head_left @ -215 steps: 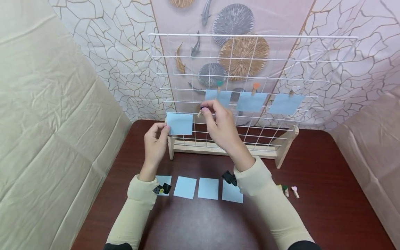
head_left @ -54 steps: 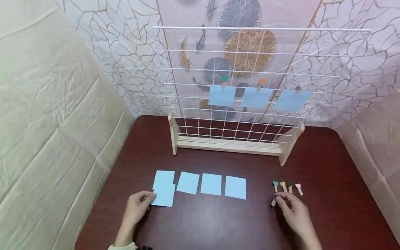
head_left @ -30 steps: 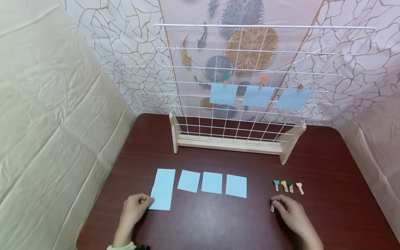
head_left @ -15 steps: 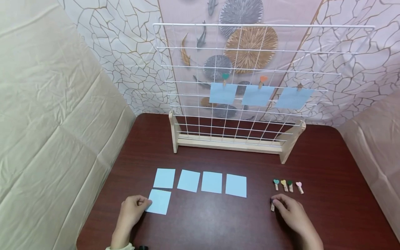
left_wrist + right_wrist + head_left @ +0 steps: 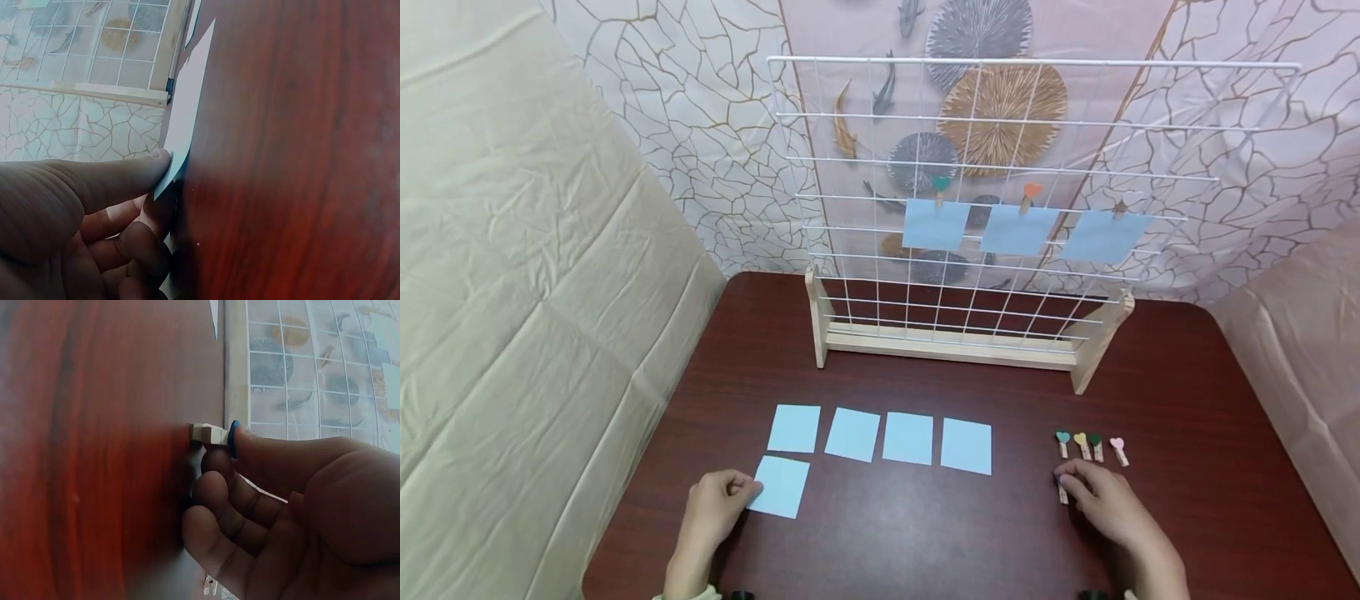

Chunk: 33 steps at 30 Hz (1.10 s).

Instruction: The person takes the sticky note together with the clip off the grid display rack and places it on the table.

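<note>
While three blue cards (image 5: 936, 223) hang clipped on the wire rack (image 5: 951, 347), four loose cards (image 5: 907, 437) lie unclipped before it; farther out, my left hand (image 5: 713, 504) pinches a fifth card (image 5: 781, 487) and my right hand (image 5: 1101, 496) a clip (image 5: 1063, 495), four unused clips (image 5: 1083, 447) nearer the rack

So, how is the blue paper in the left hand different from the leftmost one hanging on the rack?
The left hand pinches the held paper; a green heart clip fastens the hanging paper to the rack.
The held paper is nearly flat, low at the table; the hanging paper is closer to upright.
The held paper looks paler, the hanging paper a deeper blue.
Both are plain, four-sided sheets.
</note>
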### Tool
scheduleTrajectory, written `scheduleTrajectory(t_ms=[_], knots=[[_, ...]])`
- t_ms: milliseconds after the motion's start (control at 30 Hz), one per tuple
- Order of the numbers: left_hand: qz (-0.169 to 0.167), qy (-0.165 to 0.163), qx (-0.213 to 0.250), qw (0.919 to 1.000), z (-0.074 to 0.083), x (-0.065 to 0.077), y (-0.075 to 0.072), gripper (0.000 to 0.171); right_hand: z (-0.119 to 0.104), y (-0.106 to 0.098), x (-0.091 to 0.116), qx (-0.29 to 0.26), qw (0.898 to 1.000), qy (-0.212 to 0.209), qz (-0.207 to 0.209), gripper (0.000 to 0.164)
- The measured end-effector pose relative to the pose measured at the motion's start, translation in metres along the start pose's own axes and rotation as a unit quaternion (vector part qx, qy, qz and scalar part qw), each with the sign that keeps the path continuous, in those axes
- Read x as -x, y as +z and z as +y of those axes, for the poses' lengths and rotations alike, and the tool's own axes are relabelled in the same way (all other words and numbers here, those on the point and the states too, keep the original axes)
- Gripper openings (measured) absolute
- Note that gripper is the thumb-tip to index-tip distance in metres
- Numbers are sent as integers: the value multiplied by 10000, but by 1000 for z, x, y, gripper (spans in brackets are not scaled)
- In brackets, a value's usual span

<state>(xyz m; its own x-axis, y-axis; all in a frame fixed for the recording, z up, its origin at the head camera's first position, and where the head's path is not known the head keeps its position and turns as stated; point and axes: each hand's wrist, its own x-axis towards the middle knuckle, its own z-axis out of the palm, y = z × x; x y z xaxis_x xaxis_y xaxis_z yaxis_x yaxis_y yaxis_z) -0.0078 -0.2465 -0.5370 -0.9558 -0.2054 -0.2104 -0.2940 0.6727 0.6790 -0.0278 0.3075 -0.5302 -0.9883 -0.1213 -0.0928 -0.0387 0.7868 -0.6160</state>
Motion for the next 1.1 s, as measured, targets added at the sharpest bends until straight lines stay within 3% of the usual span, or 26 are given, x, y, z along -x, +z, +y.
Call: scheduleTrajectory(t_ms=[267, 467, 733, 1100], knots=[[-5, -127, -80, 9999, 1, 1, 0, 14, 4, 1, -4, 418, 9986, -204, 269, 7], [-45, -122, -59, 9999, 1, 1, 0, 13, 4, 4, -3, 381, 9982, -163, 436, 10], [-109, -88, -54, 9999, 1, -1, -1, 13, 3, 8, 0, -138, 9986, -127, 486, 21], [-152, 20, 87, 9998, 1, 0, -2, 19, 2, 8, 2, 8, 9963, -144, 845, 17]])
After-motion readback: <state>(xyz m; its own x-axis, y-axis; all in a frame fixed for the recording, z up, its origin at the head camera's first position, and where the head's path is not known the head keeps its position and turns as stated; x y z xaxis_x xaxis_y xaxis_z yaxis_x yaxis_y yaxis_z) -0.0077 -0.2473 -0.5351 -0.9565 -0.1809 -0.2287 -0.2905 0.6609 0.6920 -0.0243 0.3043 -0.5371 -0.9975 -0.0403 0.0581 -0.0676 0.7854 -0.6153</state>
